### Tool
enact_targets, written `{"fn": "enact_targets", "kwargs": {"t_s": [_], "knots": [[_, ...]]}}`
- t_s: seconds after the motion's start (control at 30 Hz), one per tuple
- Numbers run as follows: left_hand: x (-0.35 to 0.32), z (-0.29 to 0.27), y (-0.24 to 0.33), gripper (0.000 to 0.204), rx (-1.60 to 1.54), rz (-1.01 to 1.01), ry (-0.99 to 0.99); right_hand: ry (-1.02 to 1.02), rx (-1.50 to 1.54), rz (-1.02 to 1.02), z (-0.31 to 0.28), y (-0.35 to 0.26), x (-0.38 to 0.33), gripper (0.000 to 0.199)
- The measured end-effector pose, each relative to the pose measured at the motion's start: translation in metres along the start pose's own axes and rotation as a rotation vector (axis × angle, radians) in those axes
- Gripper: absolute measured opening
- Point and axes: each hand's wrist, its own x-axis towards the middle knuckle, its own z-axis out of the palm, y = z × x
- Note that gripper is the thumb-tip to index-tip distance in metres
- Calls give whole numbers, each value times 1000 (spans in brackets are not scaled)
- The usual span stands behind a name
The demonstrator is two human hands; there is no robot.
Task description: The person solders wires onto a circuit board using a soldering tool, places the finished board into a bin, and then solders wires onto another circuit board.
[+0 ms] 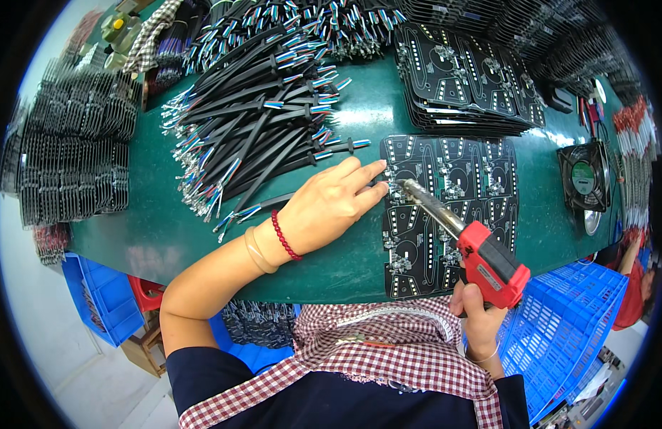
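Observation:
A panel of black circuit boards [449, 222] lies flat on the green table in front of me. My left hand [338, 193] reaches to the panel's upper left edge with its fingers closed on a black cable [277, 201]. The cable passes under that hand; its tail of coloured wires points left, and the end at my fingertips is mostly hidden. My right hand [481, 318] is wrapped round the handle of a red and black soldering gun [491, 264]. The gun's metal tip meets the panel's left part, close to my left fingertips.
A heap of black cables [263, 121] with coloured wire ends covers the table's left middle. Stacked boards [466, 79] stand behind the panel, and racked boards [77, 143] at the far left. A small fan [584, 175] stands right; a blue crate [559, 329] sits below the table edge.

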Motion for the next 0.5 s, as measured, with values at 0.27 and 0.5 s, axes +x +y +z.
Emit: {"fn": "enact_targets", "kwargs": {"t_s": [0.27,0.5], "knots": [[-1,0,0,33,-19,-12,-1,15,146,110,5,-8,-1,26],[-1,0,2,33,-41,-23,10,-57,9,85,-2,-4,-2,24]]}}
